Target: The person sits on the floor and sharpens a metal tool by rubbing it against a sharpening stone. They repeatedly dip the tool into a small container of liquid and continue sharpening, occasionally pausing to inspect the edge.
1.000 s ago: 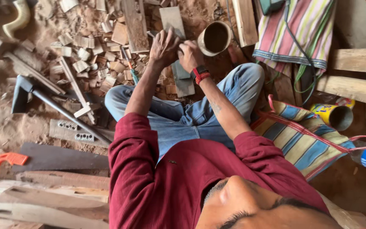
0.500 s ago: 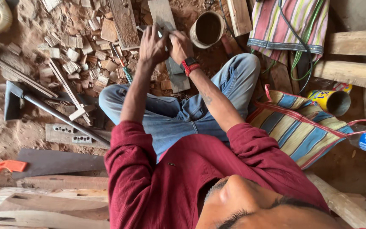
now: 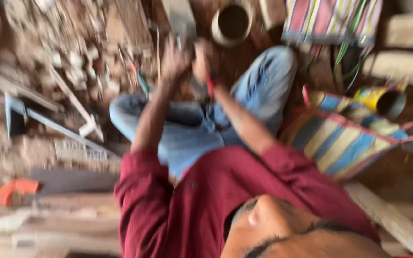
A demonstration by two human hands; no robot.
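Blur smears the whole view, so fine detail is lost. Both hands are raised close together just below the round brown pot (image 3: 232,21), which serves as the landmark here. The left hand (image 3: 175,59) sits below and to the left of the pot, the right hand (image 3: 201,59) almost straight below it, and the two nearly touch. Something small and grey appears between them, but I cannot tell what it is, nor whether the fingers are clenched on it or loose. A red band (image 3: 210,86) circles the right wrist, further below the pot.

Under the hands lie bent knees in blue jeans (image 3: 192,129), and lower again a dark red shirt (image 3: 216,200). Left of the pot, wood scraps (image 3: 72,62) litter the dusty ground, with a long-handled metal tool (image 3: 48,122) lying lower left of it. Far down to the left of the pot sits an orange handle (image 3: 10,191) on a dark blade. Right of the pot hangs a striped cloth (image 3: 331,21), and lower right of it rest a striped bag (image 3: 340,138) and a yellow can (image 3: 383,100) lying on its side
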